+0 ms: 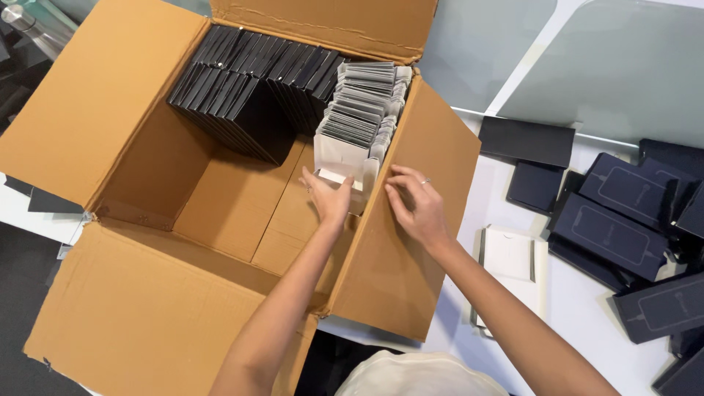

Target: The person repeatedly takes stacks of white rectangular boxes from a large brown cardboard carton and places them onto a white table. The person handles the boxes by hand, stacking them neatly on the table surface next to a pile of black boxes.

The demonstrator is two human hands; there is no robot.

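One open cardboard box (110, 110) is seen; right of it, roughly ten dark flat boxes (612, 224) and one white packet (510, 257) are counted.

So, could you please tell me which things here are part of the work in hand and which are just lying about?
In hand:
left hand
right hand
white sleeves
cardboard box

Lying about:
dark flat boxes
white packet

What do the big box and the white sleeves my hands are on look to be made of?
The big box looks like brown corrugated cardboard: matte, with creased flaps and raw edges. The white sleeves under the left hand and right hand look like thin matte card or paper, judging by their slim stacked edges; which of the two is unclear.
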